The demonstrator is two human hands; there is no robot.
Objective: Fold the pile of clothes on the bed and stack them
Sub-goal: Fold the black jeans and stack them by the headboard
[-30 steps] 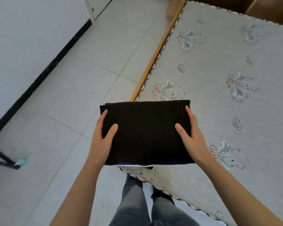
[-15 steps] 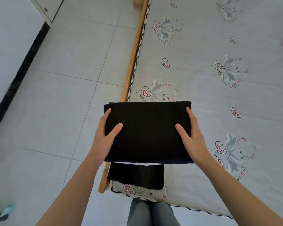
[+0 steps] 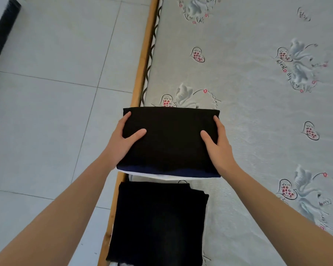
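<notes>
We hold a small stack of folded clothes (image 3: 171, 139) between both hands, raised over the near left corner of the bed (image 3: 258, 104). The top piece is black cloth; at its near edge a dark blue layer and a white layer show beneath it. Our left hand (image 3: 123, 143) grips the stack's left side, thumb laid across the top and fingers curled round the edge. Our right hand (image 3: 218, 145) grips the right side the same way, thumb on top. Nearer to us a second folded black garment (image 3: 158, 223) lies flat on the bed, its left side at the mattress edge. The bed has a pale grey quilted cover printed with swans and hearts, and a wooden side rail (image 3: 142, 60) runs along its left. Beyond the rail lies a light tiled floor (image 3: 52, 93)
</notes>
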